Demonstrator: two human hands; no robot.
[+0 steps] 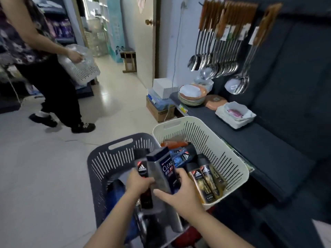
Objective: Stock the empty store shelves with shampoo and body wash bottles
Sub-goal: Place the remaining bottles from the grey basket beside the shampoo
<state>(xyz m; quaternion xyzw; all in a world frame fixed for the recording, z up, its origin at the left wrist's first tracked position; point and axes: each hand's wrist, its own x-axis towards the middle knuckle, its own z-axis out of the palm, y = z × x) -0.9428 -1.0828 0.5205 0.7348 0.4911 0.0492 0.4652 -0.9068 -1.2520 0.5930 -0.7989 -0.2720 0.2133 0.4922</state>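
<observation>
My left hand [138, 183] grips a slim black Adidas bottle [142, 169] over the grey slatted basket [107, 161]. My right hand [180, 192] holds a dark, boxy Clear shampoo bottle [161, 169] right beside it, the two bottles touching. More dark bottles lie in the grey basket under my forearms, partly hidden. The cream basket [215, 140] to the right holds two gold Adidas bottles [206, 179], a blue-labelled bottle [182, 156] and an orange one [173, 144]. The dark shelf [259, 145] on the right runs alongside the cream basket.
Another person [44, 77] walks at the left carrying a white basket [80, 68]. On the shelf sit stacked plates [191, 97], an orange lid and a white tray [234, 114]. Ladles [215, 67] hang above. Cardboard boxes [159, 108] stand by the wall.
</observation>
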